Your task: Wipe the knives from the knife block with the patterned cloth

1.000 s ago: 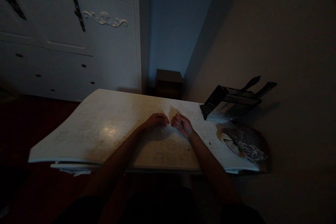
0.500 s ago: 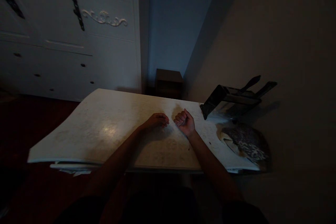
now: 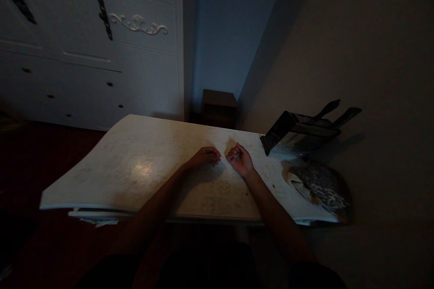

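"Table first: where do you have it?"

"Across the middle of my view, pale and mottled, its long near edge toward me. Both hands are over it, right of its centre."

"How's the left hand?"

"Half curled, fingers bent and pointing right. From here I can't tell whether the fingertips meet or pinch anything small."

"And the right hand?"

"Closed in a fist, folded fingers to the left, thumb on the far side. It's just beside the other, a narrow gap between. I can't tell whether anything is tucked inside, or whether either hand touches the surface."

"What's around them?"

"Right of the fist, a dark speck. At the right end, a black rack with two handles slanting up, and nearer me, a patterned cloth. Beyond, a white cabinet at far left and a brown box."

"Any lettering?"

"The rack's too dim for me to read. The cloth's pale squiggles look like pattern."
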{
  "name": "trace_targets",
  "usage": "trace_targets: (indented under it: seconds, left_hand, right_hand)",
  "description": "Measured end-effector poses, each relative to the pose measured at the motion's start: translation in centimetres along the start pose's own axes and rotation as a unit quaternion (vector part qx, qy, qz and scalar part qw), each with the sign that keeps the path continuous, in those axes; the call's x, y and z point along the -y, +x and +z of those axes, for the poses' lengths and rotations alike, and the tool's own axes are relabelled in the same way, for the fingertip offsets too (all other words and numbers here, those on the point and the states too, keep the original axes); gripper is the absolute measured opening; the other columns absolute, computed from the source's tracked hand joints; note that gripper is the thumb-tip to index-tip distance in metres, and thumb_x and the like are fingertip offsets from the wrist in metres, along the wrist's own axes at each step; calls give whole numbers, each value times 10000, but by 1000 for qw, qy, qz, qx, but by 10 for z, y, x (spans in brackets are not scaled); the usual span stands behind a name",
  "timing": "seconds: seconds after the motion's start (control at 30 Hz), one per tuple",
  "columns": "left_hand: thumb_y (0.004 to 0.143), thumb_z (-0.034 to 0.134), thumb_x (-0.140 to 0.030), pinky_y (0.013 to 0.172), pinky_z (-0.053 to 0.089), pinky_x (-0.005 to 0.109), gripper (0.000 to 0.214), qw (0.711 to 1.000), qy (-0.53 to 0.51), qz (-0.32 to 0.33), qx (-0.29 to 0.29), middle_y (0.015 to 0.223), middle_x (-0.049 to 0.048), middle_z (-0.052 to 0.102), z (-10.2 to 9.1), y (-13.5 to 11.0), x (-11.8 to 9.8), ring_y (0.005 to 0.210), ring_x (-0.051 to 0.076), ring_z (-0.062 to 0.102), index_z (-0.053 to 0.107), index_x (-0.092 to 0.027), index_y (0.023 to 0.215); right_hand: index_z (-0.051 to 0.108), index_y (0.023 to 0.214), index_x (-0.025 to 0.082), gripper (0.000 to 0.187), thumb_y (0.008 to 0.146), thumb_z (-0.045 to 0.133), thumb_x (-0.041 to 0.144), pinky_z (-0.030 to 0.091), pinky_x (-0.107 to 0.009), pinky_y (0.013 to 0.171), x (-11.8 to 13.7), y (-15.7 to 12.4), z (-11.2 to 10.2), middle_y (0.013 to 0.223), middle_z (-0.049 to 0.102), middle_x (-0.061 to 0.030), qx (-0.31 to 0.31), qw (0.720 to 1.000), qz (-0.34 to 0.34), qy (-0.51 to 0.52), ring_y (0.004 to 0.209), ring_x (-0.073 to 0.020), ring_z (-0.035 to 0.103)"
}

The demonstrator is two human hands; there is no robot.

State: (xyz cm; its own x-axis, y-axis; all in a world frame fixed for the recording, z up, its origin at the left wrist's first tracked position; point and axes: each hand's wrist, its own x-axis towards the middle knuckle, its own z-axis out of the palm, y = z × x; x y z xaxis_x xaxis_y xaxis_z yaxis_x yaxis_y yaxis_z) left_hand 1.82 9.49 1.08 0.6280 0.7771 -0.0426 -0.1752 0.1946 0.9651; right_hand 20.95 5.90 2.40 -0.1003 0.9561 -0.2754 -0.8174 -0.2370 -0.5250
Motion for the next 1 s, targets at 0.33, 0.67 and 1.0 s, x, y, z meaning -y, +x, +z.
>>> trace_targets:
  seconds: [0.33,0.67,1.0]
  left_hand:
    - [634,767,-316,549,449,242,269,1000,30,-2,-1,683,31,675,-1,3,0,539,111,587,640,-122,770]
    - [620,810,-371,557,468,254,341,1000,23,0,-2,684,33,667,1,2,-1,549,115,595,628,-123,767]
    - [677,708,-326,514,425,226,235,995,89,31,-22,670,17,655,4,1,4,508,103,561,628,-133,784]
  right_hand:
    - [448,588,191,363,943,497,249,393,-197,514,-1,-4,2,492,400,60,14,1000,0,-11,464,-75,388]
    - [375,583,198,366,922,507,240,375,-202,506,-2,-8,3,484,325,73,36,999,9,-7,448,-76,339]
    - [244,559,207,422,914,472,226,334,-214,480,-2,-12,6,450,251,75,45,999,11,-8,425,-83,272]
